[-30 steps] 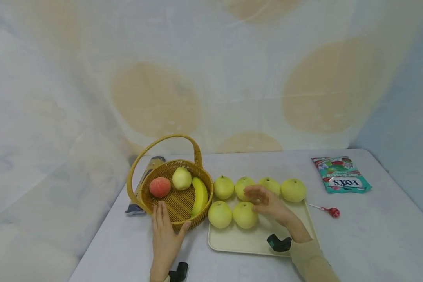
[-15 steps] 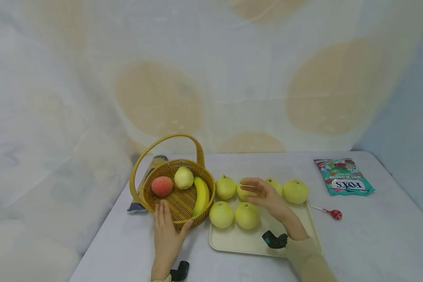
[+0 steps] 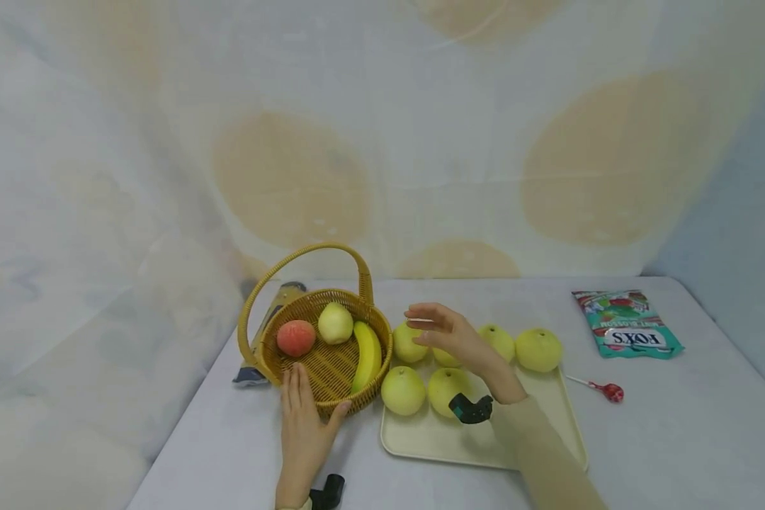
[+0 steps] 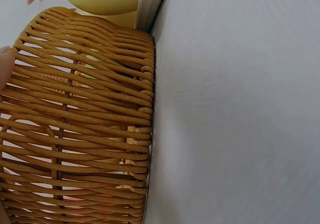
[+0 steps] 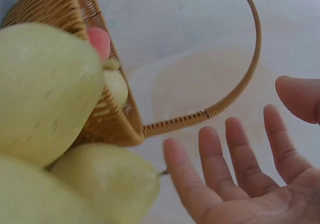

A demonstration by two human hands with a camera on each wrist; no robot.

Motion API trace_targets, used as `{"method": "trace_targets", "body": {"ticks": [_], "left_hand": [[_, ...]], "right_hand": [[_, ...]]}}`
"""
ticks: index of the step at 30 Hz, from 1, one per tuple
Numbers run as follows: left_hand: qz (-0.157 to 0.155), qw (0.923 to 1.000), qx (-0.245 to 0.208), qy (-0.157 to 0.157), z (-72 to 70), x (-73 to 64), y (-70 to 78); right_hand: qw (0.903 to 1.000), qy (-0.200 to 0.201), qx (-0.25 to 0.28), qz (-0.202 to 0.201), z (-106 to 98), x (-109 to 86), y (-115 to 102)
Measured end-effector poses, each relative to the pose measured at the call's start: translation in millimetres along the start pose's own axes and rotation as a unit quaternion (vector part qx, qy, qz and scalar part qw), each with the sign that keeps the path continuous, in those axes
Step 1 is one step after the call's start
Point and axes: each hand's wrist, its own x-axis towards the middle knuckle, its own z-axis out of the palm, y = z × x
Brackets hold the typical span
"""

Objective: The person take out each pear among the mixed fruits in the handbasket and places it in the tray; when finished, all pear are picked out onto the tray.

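In the head view my left hand (image 3: 306, 429) rests against the near side of a wicker basket (image 3: 386, 361), fingers straight over its rim and thumb spread. The left wrist view shows the basket's woven wall (image 4: 80, 104) close up. Inside the basket lie a red peach-like fruit (image 3: 296, 338), a pale green fruit (image 3: 335, 324) and a banana (image 3: 366, 358). My right hand (image 3: 452, 336) hovers over several round, pale green pears (image 3: 404, 390) on a cream tray (image 3: 446, 448). Its fingers are spread and nothing is held; the right wrist view shows a stemmed pear (image 5: 107, 181) beside them.
To the right of the tray lie a red lollipop (image 3: 612, 392) and a green candy bag (image 3: 629, 324). A dark blue and tan packet (image 3: 251, 375) is partly hidden behind the basket. The basket's tall handle (image 3: 331, 246) arches up at the back.
My right hand has moved left and a little away from me over the pears, towards the basket. The left hand keeps its place at the basket; the view has shifted slightly.
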Motion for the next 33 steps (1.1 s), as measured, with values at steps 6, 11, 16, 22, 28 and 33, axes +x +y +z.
{"method": "trace_targets", "body": {"ticks": [6,11,16,22,28,33], "left_hand": [[-0.002,1.0,0.001,-0.006,0.0,-0.6,0.5],[-0.002,1.0,0.002,-0.006,1.4,-1.4,0.1],[0.006,0.9999,0.003,0.012,2.9,-1.8,-0.6],[0.01,0.9998,0.003,0.014,2.4,-1.4,-0.1],[0.004,1.0,0.002,0.003,0.3,-1.3,0.3],[0.004,1.0,0.001,0.003,0.5,-1.1,0.0]], "right_hand": [[0.999,-0.025,0.02,0.03,10,26.6,-5],[0.9977,-0.039,0.023,0.052,18,45.4,-8],[0.996,-0.046,0.018,0.075,26,59.4,-8],[0.9945,-0.037,0.018,0.096,32,72.2,-4],[0.9927,-0.031,0.029,0.113,34,81.4,-1],[0.9921,-0.014,0.034,0.12,34,85.6,5]]}}
